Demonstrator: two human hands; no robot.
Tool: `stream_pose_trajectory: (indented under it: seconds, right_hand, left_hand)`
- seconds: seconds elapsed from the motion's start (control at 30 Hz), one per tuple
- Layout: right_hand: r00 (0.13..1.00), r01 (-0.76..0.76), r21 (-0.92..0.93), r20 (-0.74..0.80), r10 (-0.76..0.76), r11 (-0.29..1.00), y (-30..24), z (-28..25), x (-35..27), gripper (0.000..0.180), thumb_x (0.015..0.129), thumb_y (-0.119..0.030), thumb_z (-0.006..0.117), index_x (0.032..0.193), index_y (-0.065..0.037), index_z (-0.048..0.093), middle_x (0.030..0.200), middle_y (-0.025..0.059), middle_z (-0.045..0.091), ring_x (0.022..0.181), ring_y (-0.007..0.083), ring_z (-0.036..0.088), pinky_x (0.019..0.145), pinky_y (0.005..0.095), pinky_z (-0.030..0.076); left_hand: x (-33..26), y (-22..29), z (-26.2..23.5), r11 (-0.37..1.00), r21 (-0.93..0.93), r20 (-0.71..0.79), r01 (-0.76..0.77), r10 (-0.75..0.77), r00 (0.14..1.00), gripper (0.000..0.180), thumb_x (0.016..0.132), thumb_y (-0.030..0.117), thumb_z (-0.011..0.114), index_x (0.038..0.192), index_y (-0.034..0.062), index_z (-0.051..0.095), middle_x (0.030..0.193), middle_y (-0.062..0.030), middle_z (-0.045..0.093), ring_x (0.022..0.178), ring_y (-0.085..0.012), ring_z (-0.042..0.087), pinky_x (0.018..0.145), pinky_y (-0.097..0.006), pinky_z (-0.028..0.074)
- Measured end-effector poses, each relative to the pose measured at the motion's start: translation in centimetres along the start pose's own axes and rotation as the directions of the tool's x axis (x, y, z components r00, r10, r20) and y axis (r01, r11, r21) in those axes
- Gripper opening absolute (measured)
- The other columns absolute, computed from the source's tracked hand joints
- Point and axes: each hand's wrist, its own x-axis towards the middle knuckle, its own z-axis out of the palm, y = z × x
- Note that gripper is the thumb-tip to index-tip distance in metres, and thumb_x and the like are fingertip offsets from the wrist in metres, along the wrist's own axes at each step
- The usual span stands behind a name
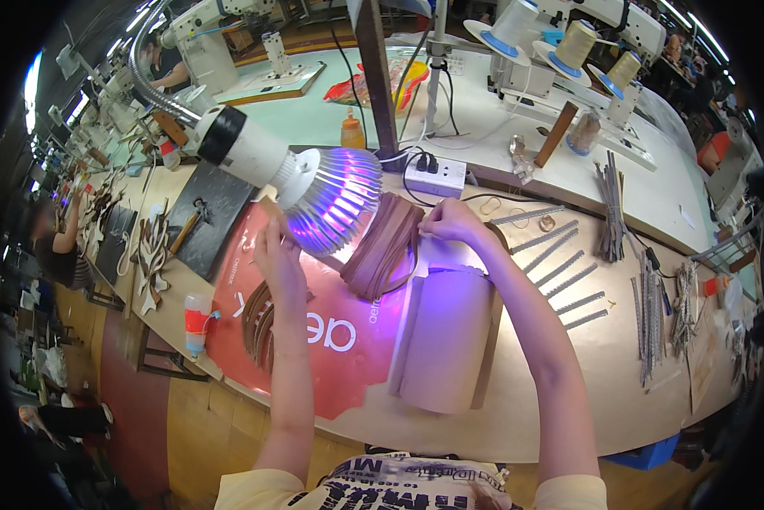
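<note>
Beneath the lamp with a finned metal head (335, 200), a bundle of brown leather-like strips (377, 251) lies on a red printed sheet (331, 382). My right hand (452, 223) is closed in a pinch at the bundle's right edge; what its fingertips grip is too small to make out. My left hand (280, 259) is raised beside the lamp head, fingers closed around the lower end of a small tan piece (270, 206). Below that hand, more curved brown strips (258, 327) rest on the red sheet, partly hidden by my left forearm. A tan curved board (445, 348) lies before my right hand.
Several toothed strips (560, 272) lie right of my right forearm, with bundled strips (611, 208) beyond. A power strip (434, 176) and cables stand behind. At left are a hammer (190, 225) on a black slab (216, 221) and a red-and-white bottle (196, 323). Sewing machines line the back.
</note>
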Motion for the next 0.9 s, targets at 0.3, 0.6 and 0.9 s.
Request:
stream_pose_trajectory:
  seconds: [0.3,0.6,0.9]
  right_hand:
    - [0.860,0.510,0.460,-0.303,-0.411,0.727,-6.3,-1.0,-18.7,0.025,0.082,-0.012,0.076,0.105,-0.003,0.069,0.093,0.0061,0.067,0.086,0.0147,0.060,0.078,0.0292,0.049]
    - [0.941,0.266,0.946,-0.297,0.162,0.187,-4.0,-0.1,-25.9,0.014,0.099,-0.012,0.058,0.101,0.001,0.064,0.089,0.0040,0.068,0.083,0.0101,0.062,0.078,0.0260,0.051]
    - [0.977,-0.010,0.758,0.148,-0.156,0.652,-2.7,-6.8,-28.6,0.021,0.099,-0.018,0.058,0.095,0.001,0.065,0.071,0.0003,0.062,0.059,0.0052,0.055,0.054,0.0218,0.044]
  left_hand:
    - [-15.1,5.5,5.9,0.878,0.333,0.268,-0.343,0.261,0.927,0.014,0.087,0.000,0.070,0.099,-0.0006,0.061,0.102,-0.0116,0.069,0.075,-0.0163,0.069,0.064,-0.027,0.054]
    - [-21.0,7.2,9.3,0.741,0.329,0.819,-0.586,0.085,0.567,0.049,0.075,0.001,0.074,0.122,-0.0010,0.065,0.136,-0.0230,0.053,0.110,-0.0325,0.063,0.091,-0.040,0.053]
    - [-18.7,8.1,8.6,0.853,0.228,0.723,0.469,-0.471,0.505,0.041,0.089,0.007,0.071,0.125,-0.0047,0.056,0.112,-0.0112,0.064,0.100,-0.0149,0.062,0.087,-0.029,0.052]
